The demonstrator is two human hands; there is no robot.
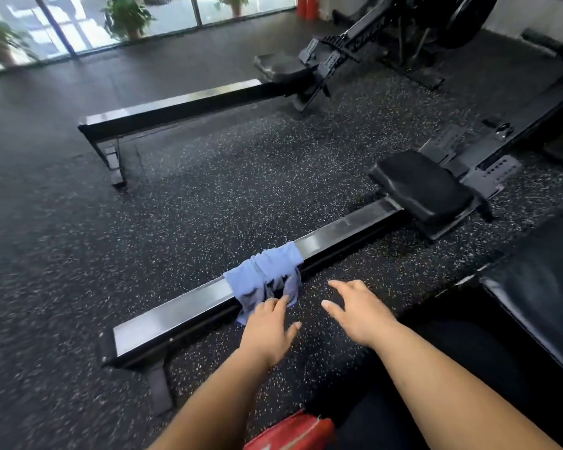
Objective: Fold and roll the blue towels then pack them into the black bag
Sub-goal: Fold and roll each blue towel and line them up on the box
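One pale blue cloth towel (264, 271), bunched, lay draped across the black metal rail (182, 306) of the nearer rowing machine, loose end hanging on my side. My left hand (270, 326): fingers straight, tips at that end, gripping nothing. My right hand (358, 313): spread, empty, over the speckled rubber floor (208, 190). No black bag seen. Risk, as I judged it: a one-cornered tug would drag the towel onto the floor.

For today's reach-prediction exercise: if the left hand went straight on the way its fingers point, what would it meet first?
The blue towel draped over the rail. The left hand already reaches its hanging edge, though whether they touch is unclear.
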